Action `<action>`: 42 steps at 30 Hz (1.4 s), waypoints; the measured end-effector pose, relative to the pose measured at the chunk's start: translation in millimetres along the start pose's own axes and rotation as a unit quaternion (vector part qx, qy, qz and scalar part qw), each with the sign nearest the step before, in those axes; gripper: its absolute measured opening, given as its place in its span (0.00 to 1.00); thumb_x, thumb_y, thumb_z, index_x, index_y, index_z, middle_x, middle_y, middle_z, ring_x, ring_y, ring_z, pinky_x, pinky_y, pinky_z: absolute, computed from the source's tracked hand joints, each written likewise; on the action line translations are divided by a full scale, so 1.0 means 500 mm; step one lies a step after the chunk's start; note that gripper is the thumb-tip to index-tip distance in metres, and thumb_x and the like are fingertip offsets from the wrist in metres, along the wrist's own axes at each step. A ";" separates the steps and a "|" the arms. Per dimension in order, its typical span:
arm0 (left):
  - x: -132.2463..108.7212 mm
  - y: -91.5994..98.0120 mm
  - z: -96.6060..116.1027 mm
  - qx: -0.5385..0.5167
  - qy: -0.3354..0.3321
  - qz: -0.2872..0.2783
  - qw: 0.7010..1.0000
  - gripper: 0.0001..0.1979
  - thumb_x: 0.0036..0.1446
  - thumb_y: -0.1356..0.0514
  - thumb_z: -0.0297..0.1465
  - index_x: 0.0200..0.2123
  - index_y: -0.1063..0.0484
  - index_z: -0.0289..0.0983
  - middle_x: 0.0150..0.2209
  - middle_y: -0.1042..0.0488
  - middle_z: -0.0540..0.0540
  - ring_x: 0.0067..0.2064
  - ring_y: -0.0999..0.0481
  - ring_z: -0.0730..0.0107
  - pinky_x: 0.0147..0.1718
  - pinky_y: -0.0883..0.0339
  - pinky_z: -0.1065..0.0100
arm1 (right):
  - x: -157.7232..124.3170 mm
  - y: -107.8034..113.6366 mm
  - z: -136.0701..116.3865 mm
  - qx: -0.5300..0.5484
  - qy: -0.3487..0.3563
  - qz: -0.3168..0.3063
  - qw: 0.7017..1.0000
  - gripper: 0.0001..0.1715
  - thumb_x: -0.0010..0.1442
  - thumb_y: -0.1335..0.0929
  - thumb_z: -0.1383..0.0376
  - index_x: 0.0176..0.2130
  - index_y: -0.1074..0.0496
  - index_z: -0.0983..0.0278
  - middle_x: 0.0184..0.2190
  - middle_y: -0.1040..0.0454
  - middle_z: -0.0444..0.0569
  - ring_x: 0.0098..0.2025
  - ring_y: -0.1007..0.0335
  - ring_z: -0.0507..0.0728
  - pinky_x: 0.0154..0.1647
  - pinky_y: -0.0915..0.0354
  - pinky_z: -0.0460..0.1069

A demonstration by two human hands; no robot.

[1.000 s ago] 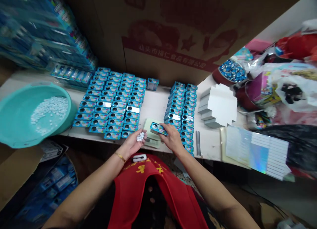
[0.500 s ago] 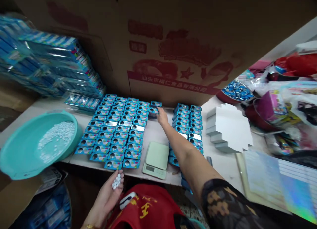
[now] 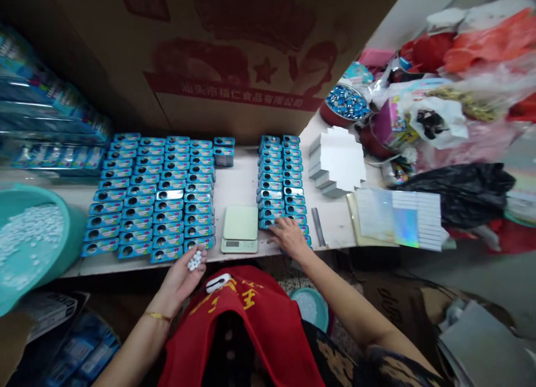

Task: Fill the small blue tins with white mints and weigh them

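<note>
My left hand (image 3: 184, 275) is palm up at the table's front edge, its fingers curled round a small heap of white tablets (image 3: 195, 260). With bent fingers, my right hand (image 3: 288, 236) touches the near end of the right block of blue boxes (image 3: 271, 195); the fingertips are at a box there. Between the hands lies a pale green scale (image 3: 240, 229) with nothing on its plate. Left of it stand several columns of blue boxes (image 3: 168, 195) with round dark windows. Two separate blue boxes (image 3: 224, 156) sit at the table's back.
A turquoise basin (image 3: 71, 236) of white tablets is at the left. White cut-out cards (image 3: 339, 161) are stacked at the right, near a dark strip (image 3: 318, 227) and shiny sheets (image 3: 377, 211). Behind stands a large carton (image 3: 234, 52); a bowl of blue wrapped pieces (image 3: 347, 103) is back right.
My right hand has come back from the rear boxes to the near end of the right block. My left hand still holds the tablets. The view has shifted to the right.
</note>
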State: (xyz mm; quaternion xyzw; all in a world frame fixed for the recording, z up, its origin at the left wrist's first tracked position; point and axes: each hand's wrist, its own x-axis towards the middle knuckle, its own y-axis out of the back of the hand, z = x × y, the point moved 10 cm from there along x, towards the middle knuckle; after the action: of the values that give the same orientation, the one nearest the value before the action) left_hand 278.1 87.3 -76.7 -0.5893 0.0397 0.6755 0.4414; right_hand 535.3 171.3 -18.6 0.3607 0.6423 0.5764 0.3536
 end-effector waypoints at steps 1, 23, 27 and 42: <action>0.000 -0.010 -0.006 0.007 -0.001 -0.008 1.000 0.06 0.56 0.48 0.22 0.33 0.31 0.30 0.27 0.31 0.44 0.24 0.31 0.77 0.17 0.38 0.77 | -0.002 -0.017 -0.004 -0.022 -0.008 -0.002 1.000 0.16 0.56 0.34 0.60 0.46 0.31 0.58 0.45 0.32 0.52 0.44 0.41 0.60 0.41 0.44 0.53; -0.051 0.037 -0.052 -0.086 -0.017 -0.003 0.996 0.07 0.57 0.49 0.23 0.32 0.31 0.30 0.25 0.32 0.45 0.24 0.32 0.77 0.16 0.39 0.78 | 0.109 0.024 -0.208 -0.007 0.151 -0.018 0.988 0.13 0.61 0.41 0.68 0.43 0.31 0.62 0.48 0.33 0.53 0.45 0.40 0.59 0.43 0.45 0.54; -0.053 0.061 -0.041 -0.099 -0.021 0.015 0.995 0.08 0.57 0.49 0.24 0.31 0.31 0.30 0.25 0.31 0.45 0.24 0.31 0.77 0.17 0.36 0.77 | 0.088 0.057 -0.125 0.070 0.085 0.044 0.993 0.20 0.60 0.38 0.62 0.51 0.36 0.62 0.52 0.35 0.52 0.51 0.43 0.60 0.49 0.47 0.54; -0.052 0.085 -0.006 -0.114 -0.049 0.065 0.990 0.09 0.58 0.49 0.26 0.31 0.29 0.30 0.26 0.27 0.42 0.27 0.27 0.72 0.24 0.28 0.72 | 0.064 0.042 -0.046 0.120 -0.005 0.075 0.990 0.16 0.62 0.41 0.63 0.44 0.29 0.62 0.40 0.29 0.51 0.42 0.37 0.58 0.42 0.45 0.52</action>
State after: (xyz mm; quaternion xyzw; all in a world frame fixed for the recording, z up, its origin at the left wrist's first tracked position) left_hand 250.6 45.6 -76.0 -0.5983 -0.0209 0.7306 0.3285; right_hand 500.9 189.5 3.2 0.4506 0.6764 0.5178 0.2671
